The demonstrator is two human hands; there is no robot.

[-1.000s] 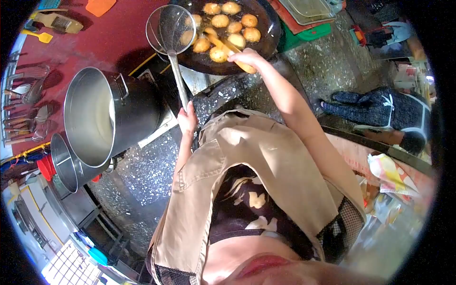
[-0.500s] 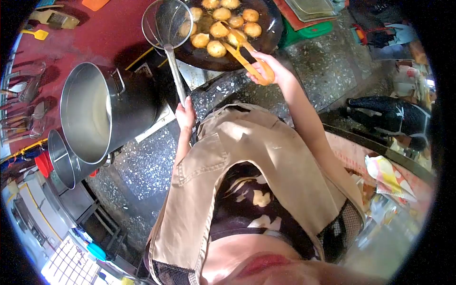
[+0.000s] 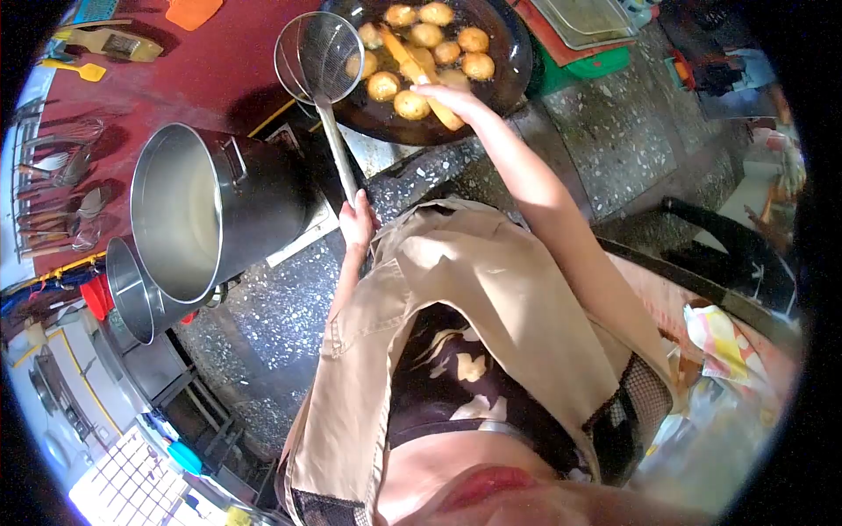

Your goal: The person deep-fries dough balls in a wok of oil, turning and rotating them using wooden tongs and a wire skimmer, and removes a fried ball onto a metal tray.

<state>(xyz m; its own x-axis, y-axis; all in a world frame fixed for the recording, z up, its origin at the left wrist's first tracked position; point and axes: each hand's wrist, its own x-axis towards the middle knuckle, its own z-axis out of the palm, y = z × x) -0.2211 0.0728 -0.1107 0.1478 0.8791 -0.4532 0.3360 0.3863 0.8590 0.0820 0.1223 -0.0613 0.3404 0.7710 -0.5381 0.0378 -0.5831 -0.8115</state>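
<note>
- left hand (image 3: 357,223): at ten o'clock from view centre, closed on the handle of the mesh strainer (image 3: 338,57).
- right hand (image 3: 453,101): at twelve o'clock, closed on the wooden tongs (image 3: 403,57). the two hands are well apart.
- tongs: tips point toward eleven o'clock, among the golden balls (image 3: 426,36); whether a ball is clamped cannot be told.
- strainer: mesh bowl at eleven o'clock, over the left edge of the dark pan (image 3: 510,61); contact with the rim cannot be told.
- pan: at twelve o'clock, holding the golden balls in shiny liquid.
- glass tray (image 3: 574,22): at one o'clock, beside the pan, above a green item (image 3: 596,66).
- tall metal pot (image 3: 180,210): between nine and ten o'clock, pale contents inside; smaller metal pot (image 3: 133,285) just beside it.
- whisks (image 3: 77,158): between nine and ten o'clock; yellow spatula (image 3: 86,72) at ten.
- person in dark clothing (image 3: 745,254): at three o'clock, blurred.
- wire grid (image 3: 127,482): at eight o'clock.
</note>
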